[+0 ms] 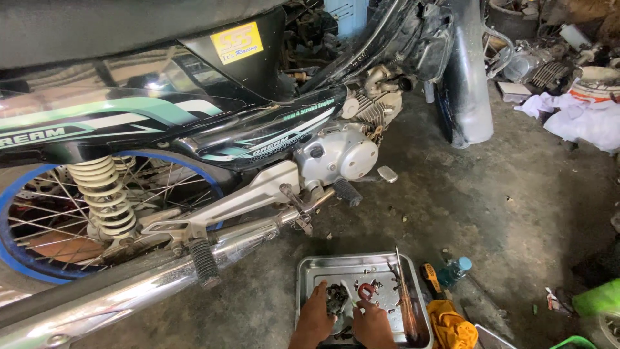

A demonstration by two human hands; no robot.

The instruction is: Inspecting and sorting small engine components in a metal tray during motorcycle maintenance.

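- Motorcycle [194,129] on its wheels, filling the upper left; spoked rear wheel with blue rim [39,220], cream shock spring [103,194] and chrome exhaust pipe [161,271] all lie left of the metal tray [310,271].
- Left hand [314,320] inside the tray at its near edge, fingers curled around a small dark metal part [336,298]; grip looks loose.
- Right hand [372,326] just beside it in the tray, fingers bent, touching the small bits; whether it grips anything, cannot tell.
- Red clip-like piece [367,291] and loose screws in the tray's middle; long screwdriver [403,291] along its right side.
- Right of the tray: yellow-handled tool [431,278], small bottle [454,270], yellow rag [452,326].
- Progress, judged: parts already off and gathered; sorting under way, silver engine cover [339,155] still fitted.
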